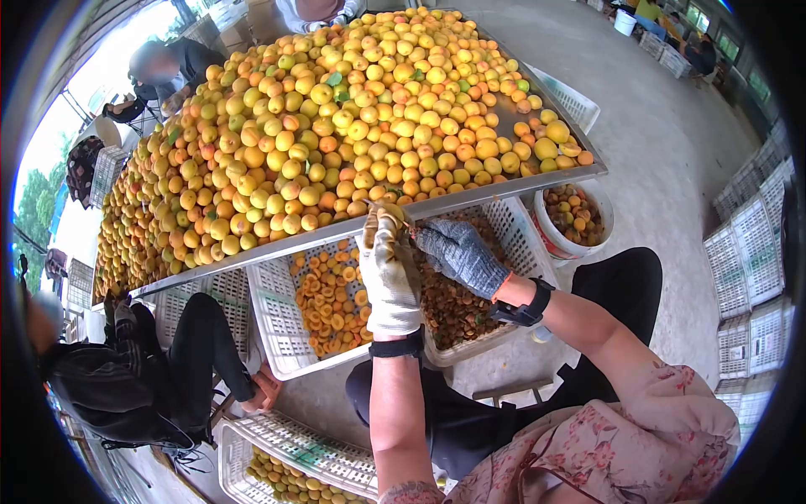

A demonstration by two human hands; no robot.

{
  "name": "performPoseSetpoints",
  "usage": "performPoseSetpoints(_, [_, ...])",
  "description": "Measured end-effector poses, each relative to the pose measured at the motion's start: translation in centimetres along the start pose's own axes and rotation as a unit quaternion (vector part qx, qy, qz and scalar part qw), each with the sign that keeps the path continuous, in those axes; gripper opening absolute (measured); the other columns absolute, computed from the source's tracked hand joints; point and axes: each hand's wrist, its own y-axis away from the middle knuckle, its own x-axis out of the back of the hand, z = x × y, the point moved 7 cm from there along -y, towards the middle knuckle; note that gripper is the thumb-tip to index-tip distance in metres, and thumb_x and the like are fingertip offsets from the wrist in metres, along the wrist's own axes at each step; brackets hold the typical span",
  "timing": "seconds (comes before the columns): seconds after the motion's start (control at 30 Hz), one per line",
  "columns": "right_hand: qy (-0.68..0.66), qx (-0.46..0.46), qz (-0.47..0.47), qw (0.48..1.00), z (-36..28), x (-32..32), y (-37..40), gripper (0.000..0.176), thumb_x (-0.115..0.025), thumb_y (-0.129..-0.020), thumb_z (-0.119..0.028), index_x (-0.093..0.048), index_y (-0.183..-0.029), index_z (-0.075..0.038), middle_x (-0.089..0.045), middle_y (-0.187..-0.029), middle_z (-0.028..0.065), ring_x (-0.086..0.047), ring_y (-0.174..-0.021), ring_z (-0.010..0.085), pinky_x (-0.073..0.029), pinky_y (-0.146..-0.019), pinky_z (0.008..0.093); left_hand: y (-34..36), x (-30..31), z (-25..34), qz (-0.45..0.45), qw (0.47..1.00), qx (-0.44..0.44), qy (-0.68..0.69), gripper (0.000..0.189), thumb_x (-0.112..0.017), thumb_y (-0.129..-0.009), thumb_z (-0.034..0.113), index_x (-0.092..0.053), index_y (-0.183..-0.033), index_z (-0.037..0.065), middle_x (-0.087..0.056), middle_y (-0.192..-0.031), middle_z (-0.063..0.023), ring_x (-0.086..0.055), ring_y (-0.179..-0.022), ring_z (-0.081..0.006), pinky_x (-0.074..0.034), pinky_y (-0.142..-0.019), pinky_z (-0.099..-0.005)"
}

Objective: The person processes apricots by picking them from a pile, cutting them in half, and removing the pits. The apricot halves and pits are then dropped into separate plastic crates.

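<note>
Floral top (600, 445), white glove (391, 281), grey glove (463, 254), black wristbands (532, 304), seemingly dark trousers (625, 290)

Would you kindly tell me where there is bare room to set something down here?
A small bare metal patch near the table's right end, bordered by fruit, and open floor between the bucket and the stacked crates. Most of the tabletop is crowded.

The left hand (389, 269) in a stained white glove (395, 290) and right hand (462, 252) in a grey knitted glove (472, 262) are close together beside a metal-edged table (504, 190) of round yellow-orange fruit (285, 151)
</note>
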Motion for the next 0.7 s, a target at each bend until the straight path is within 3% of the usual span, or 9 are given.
performPoseSetpoints(0.1, [0.078, 0.012, -0.012, 0.997, 0.0, -0.7, 0.4, 0.026, -0.056, -0.091, -0.023, -0.064, -0.102, -0.001, -0.067, -0.086, 0.0148, -0.062, -0.074, 0.0255, -0.047, -0.068, 0.0351, 0.6, 1.2, -0.6, -0.006, 0.999, 0.031, -0.013, 0.03, -0.05, -0.097, 0.028, -0.059, -0.111, 0.003, -0.059, -0.089, -0.0011, -0.053, -0.083, -0.0058, -0.042, -0.072, -0.0196])
performPoseSetpoints(0.17, [0.148, 0.195, 0.056, 0.968, -2.2, -0.7, 0.9, 0.027, -0.056, -0.092, -0.024, -0.064, -0.099, 0.0, -0.066, -0.08, 0.0122, -0.059, -0.069, 0.0182, -0.046, -0.064, 0.0326, 0.7, 1.2, -0.7, 0.011, 0.997, 0.077, 0.021, 0.029, -0.051, -0.096, 0.028, -0.059, -0.11, 0.004, -0.059, -0.087, -0.0009, -0.053, -0.082, -0.0046, -0.043, -0.068, -0.0196])
performPoseSetpoints(0.2, [0.148, 0.196, 0.053, 0.968, -2.0, -0.8, 0.9, 0.027, -0.056, -0.092, -0.024, -0.064, -0.099, 0.0, -0.066, -0.08, 0.0122, -0.059, -0.069, 0.0182, -0.046, -0.064, 0.0326, 0.7, 0.8, -0.5, 0.004, 0.997, 0.075, 0.024, 0.029, -0.051, -0.096, 0.03, -0.059, -0.109, 0.005, -0.06, -0.088, -0.001, -0.053, -0.08, -0.0051, -0.043, -0.065, -0.02])
performPoseSetpoints(0.27, [0.007, -0.02, -0.007, 1.0, 0.6, -0.8, 0.5, 0.026, -0.056, -0.092, -0.023, -0.064, -0.097, 0.001, -0.065, -0.077, 0.0104, -0.056, -0.067, 0.0142, -0.045, -0.063, 0.0312, 0.9, -0.3, -0.2, -0.016, 0.996, 0.077, 0.028, 0.028, -0.051, -0.096, 0.033, -0.059, -0.107, 0.008, -0.06, -0.092, -0.0011, -0.054, -0.077, -0.0061, -0.044, -0.059, -0.0206])
performPoseSetpoints(0.33, [-0.044, -0.002, -0.005, 0.999, -0.1, -0.5, 0.4, 0.025, -0.057, -0.092, -0.023, -0.064, -0.095, 0.0, -0.065, -0.076, 0.0083, -0.055, -0.068, 0.0112, -0.044, -0.062, 0.0298, -0.6, 1.7, -1.4, -0.05, 0.995, 0.088, 0.007, 0.028, -0.052, -0.095, 0.029, -0.058, -0.11, 0.006, -0.06, -0.096, -0.0026, -0.055, -0.085, -0.011, -0.045, -0.068, -0.025])
performPoseSetpoints(0.4, [-0.177, -0.04, -0.017, 0.983, 0.7, -0.6, 0.2, 0.023, -0.057, -0.092, -0.022, -0.064, -0.097, 0.0, -0.065, -0.077, 0.0067, -0.054, -0.069, 0.0097, -0.044, -0.062, 0.0289, 0.7, -2.1, 1.6, -0.02, 1.0, 0.008, 0.009, 0.013, -0.053, -0.094, 0.017, -0.057, -0.099, 0.006, -0.06, -0.081, -0.0029, -0.052, -0.067, -0.0069, -0.04, -0.058, -0.0189])
performPoseSetpoints(0.5, [-0.082, -0.011, -0.01, 0.996, -0.5, -0.5, 0.2, 0.024, -0.057, -0.092, -0.022, -0.064, -0.098, 0.0, -0.065, -0.079, 0.0063, -0.054, -0.069, 0.0107, -0.045, -0.064, 0.0295, 0.6, -1.3, 1.6, -0.052, 0.997, -0.049, -0.04, 0.017, -0.052, -0.094, 0.018, -0.057, -0.104, 0.006, -0.059, -0.086, -0.0031, -0.051, -0.071, -0.0089, -0.043, -0.063, -0.0217])
performPoseSetpoints(0.6, [-0.052, 0.076, -0.018, 0.996, -1.0, -1.3, 0.5, 0.026, -0.057, -0.092, -0.022, -0.064, -0.103, 0.001, -0.067, -0.084, 0.0077, -0.057, -0.074, 0.0122, -0.046, -0.069, 0.0301, -0.4, 0.3, -1.4, -0.016, 0.991, 0.009, 0.134, 0.031, -0.049, -0.096, 0.037, -0.057, -0.103, 0.008, -0.057, -0.086, -0.0022, -0.05, -0.074, -0.0109, -0.042, -0.073, -0.0242])
performPoseSetpoints(0.7, [-0.044, 0.031, -0.016, 0.998, 0.0, -1.2, 0.8, 0.027, -0.057, -0.092, -0.021, -0.063, -0.106, 0.001, -0.068, -0.088, 0.0089, -0.057, -0.079, 0.0126, -0.046, -0.072, 0.0299, -0.3, -0.4, 0.4, -0.042, 0.998, -0.013, 0.039, 0.038, -0.045, -0.096, 0.043, -0.053, -0.111, 0.01, -0.056, -0.09, -0.0021, -0.051, -0.078, -0.0115, -0.043, -0.075, -0.0272])
